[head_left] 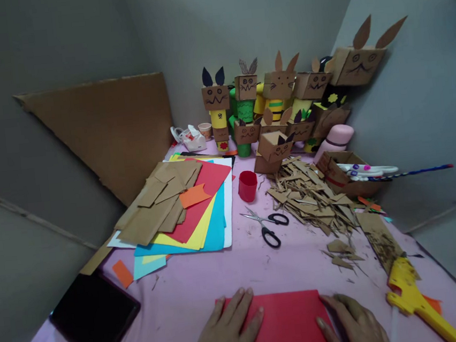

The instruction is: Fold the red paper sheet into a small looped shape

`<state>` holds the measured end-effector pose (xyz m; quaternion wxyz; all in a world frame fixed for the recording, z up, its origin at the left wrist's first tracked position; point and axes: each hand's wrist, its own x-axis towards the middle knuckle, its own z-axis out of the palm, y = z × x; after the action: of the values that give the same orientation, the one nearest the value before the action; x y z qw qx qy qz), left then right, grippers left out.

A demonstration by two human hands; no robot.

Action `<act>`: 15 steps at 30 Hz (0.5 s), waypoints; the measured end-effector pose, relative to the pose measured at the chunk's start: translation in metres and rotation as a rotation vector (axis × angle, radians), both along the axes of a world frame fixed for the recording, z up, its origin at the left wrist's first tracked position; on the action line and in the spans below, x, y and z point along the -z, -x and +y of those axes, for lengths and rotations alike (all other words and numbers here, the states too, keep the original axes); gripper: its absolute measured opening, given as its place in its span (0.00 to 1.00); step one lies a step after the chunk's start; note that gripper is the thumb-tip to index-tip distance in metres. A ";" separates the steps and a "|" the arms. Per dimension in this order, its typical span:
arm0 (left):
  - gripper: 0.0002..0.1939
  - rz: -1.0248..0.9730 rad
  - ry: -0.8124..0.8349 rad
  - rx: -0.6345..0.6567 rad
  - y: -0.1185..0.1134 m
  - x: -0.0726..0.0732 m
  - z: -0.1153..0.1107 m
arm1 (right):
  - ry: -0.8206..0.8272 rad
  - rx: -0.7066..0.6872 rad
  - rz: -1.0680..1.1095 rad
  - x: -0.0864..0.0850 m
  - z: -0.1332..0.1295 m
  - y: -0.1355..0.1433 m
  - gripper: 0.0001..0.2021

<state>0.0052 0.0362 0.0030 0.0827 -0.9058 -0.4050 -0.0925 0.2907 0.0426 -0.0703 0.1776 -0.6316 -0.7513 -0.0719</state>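
Only the two hands are showing, at the bottom edge: left hand (227, 332), right hand (353, 324). Both bare, no gloves, rings or watch showing. Nails are looking short and unpainted. Wrists are running out of view, so no sleeves are showing.

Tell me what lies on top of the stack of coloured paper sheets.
Loose brown cardboard pieces and one orange paper scrap lie on the coloured paper stack. Red, yellow, blue and white sheet edges show; the cardboard covers the stack's left side, so anything beneath there is hidden.
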 end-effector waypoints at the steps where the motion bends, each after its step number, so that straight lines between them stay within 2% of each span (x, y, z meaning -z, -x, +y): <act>1: 0.22 -0.028 0.005 -0.005 -0.001 0.000 0.000 | 0.004 -0.014 0.001 0.000 0.000 -0.001 0.26; 5: 0.23 -0.004 0.050 0.010 0.001 -0.002 0.003 | -0.009 -0.013 0.011 -0.002 0.001 0.000 0.26; 11: 0.21 0.086 -0.016 0.061 0.004 -0.007 0.007 | -0.027 -0.005 0.018 -0.006 0.002 0.005 0.27; 15: 0.15 -0.003 -0.089 0.003 -0.001 -0.007 0.005 | -0.015 -0.090 -0.045 -0.015 0.005 0.000 0.20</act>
<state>0.0062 0.0411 0.0099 0.1224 -0.9017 -0.3993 -0.1118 0.2910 0.0476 -0.0554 0.1685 -0.5940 -0.7821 -0.0837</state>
